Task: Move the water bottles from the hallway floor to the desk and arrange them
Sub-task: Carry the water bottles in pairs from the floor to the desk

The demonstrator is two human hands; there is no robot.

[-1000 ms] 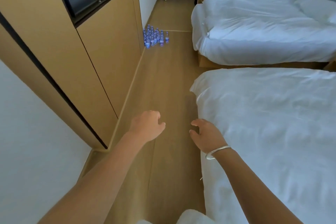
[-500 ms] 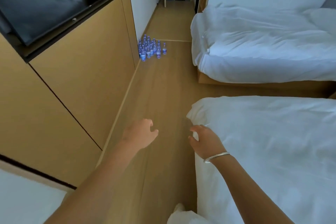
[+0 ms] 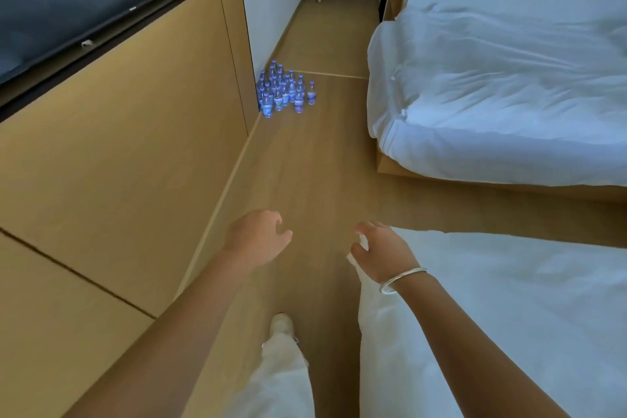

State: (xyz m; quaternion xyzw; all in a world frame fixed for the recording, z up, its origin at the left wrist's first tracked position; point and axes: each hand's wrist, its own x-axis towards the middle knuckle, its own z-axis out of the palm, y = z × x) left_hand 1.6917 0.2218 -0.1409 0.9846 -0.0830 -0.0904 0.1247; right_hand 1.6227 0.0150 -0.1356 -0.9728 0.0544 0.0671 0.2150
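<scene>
bottles: water bottles [image 3: 284, 92] cluster on the hallway floor [image 3: 315, 163], tight to the wall corner, well ahead of both grips and a little left of the line between them
left grip: left hand [image 3: 258, 239] empty, fingers loosely curled
right grip: right hand [image 3: 383, 251] empty, fingers slack, silver bangle [image 3: 402, 278] at wrist
nearer: left hand, by a slight margin, judged
axis: bottles upright, caps up, long axis vertical
reach: none yet; walking needed first
bench: not in view

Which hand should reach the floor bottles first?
Left, probably. The empty left hand is on the wall side, in line with the cluster of clear blue-labelled water bottles; the right hand hangs beside the white bed.
</scene>
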